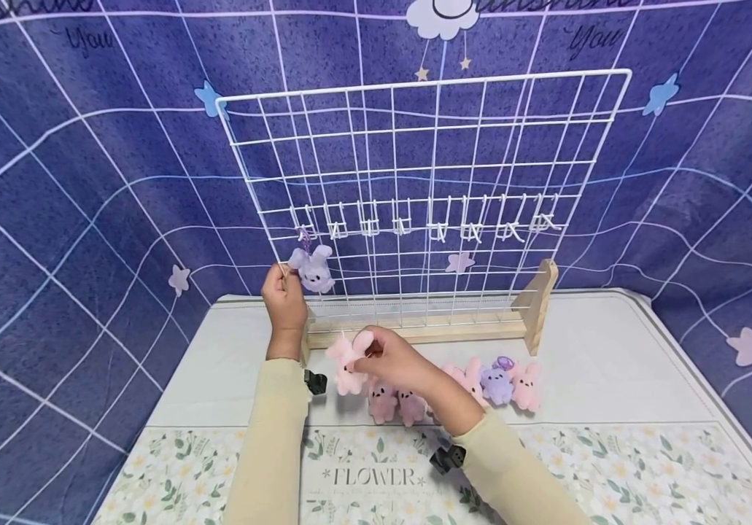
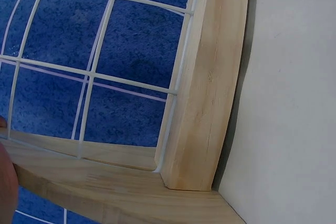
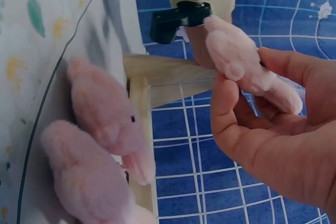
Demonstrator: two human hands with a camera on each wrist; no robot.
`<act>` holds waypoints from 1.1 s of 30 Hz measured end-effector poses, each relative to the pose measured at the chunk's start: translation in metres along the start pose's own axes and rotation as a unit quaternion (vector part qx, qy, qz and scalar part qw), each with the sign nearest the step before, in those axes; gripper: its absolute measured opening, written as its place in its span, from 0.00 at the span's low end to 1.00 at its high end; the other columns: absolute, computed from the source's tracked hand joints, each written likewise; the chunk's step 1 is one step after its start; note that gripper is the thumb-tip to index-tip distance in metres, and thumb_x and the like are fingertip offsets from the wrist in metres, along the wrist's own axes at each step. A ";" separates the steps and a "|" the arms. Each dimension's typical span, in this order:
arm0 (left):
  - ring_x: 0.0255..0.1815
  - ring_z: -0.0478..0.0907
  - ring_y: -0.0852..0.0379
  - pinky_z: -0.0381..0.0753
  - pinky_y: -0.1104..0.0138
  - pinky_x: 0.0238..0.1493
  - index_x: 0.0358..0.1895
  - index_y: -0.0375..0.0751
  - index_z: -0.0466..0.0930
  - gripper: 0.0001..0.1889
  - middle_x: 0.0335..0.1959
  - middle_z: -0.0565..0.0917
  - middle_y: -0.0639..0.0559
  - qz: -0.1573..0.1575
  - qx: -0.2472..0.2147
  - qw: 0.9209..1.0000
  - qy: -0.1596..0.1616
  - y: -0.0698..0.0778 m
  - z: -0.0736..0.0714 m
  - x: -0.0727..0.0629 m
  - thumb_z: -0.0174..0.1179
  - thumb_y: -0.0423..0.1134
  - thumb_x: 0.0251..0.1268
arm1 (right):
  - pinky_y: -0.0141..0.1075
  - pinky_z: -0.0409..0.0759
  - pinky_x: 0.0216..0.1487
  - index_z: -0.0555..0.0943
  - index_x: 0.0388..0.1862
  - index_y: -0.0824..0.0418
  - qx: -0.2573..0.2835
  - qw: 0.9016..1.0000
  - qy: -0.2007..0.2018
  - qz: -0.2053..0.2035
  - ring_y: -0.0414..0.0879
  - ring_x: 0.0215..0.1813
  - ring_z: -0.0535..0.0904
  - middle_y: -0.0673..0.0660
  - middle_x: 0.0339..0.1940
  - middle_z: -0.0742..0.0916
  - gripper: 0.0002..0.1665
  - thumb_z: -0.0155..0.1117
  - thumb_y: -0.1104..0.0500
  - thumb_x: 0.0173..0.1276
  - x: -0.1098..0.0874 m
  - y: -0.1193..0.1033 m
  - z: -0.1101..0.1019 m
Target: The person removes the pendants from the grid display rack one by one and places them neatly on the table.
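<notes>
My left hand (image 1: 285,305) grips the upright at the left end of the wooden stand (image 1: 533,306), which holds up a white wire grid (image 1: 415,131). In the left wrist view only a bit of that hand shows beside the wooden upright (image 2: 68,182). With thumb and fingers my right hand (image 1: 400,363) pinches a light pink plush bunny (image 1: 348,368), raised in front of the stand. In the right wrist view this bunny (image 3: 236,51) lies between thumb and fingertips. Above my left hand, a lilac plush bunny (image 1: 314,271) hangs from the leftmost hook by a purple clasp (image 1: 304,235).
A row of white hooks (image 1: 437,230) runs across the grid. On the table (image 1: 612,350) sit two pink bunnies (image 1: 383,405) below my right hand, and to its right more pink ones (image 1: 526,386) and a lilac one (image 1: 497,385). A floral mat (image 1: 645,467) covers the front.
</notes>
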State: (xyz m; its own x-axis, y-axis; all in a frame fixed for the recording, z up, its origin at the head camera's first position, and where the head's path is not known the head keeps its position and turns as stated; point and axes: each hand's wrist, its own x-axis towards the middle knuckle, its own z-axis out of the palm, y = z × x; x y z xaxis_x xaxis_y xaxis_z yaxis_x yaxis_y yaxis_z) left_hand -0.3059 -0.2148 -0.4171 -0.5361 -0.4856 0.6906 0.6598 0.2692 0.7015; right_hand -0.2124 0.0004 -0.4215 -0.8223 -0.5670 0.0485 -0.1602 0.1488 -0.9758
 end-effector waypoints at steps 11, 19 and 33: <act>0.24 0.59 0.73 0.54 0.76 0.27 0.26 0.20 0.64 0.08 0.21 0.65 0.63 0.007 -0.002 1.000 -0.009 0.005 -0.003 0.001 0.47 0.19 0.64 | 0.31 0.76 0.27 0.81 0.44 0.59 -0.112 0.993 -0.035 -0.004 0.38 0.24 0.75 0.60 0.51 0.85 0.12 0.71 0.68 0.64 0.002 0.012 0.000; 0.24 0.58 0.72 0.54 0.76 0.27 0.26 0.21 0.64 0.08 0.21 0.63 0.64 -0.001 -0.007 1.000 -0.013 0.004 -0.003 0.001 0.47 0.20 0.64 | 0.34 0.81 0.41 0.83 0.45 0.59 -0.172 0.984 -0.055 0.004 0.45 0.32 0.86 0.55 0.39 0.87 0.07 0.65 0.68 0.72 0.004 0.019 0.006; 0.23 0.59 0.75 0.54 0.79 0.25 0.24 0.27 0.58 0.10 0.22 0.64 0.62 -0.002 -0.014 1.000 -0.012 0.006 -0.003 0.001 0.47 0.17 0.59 | 0.40 0.76 0.50 0.84 0.45 0.56 -0.254 0.965 -0.049 0.041 0.44 0.41 0.78 0.51 0.39 0.86 0.06 0.68 0.65 0.72 0.009 0.031 0.014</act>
State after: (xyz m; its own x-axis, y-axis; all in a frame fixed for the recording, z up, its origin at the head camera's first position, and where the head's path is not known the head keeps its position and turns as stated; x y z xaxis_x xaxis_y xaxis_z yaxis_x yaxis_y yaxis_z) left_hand -0.3015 -0.2160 -0.4126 -0.5513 -0.4659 0.6921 0.6718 0.2441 0.6994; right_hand -0.2171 -0.0113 -0.4541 -0.7916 -0.6072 -0.0691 -0.3644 0.5598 -0.7442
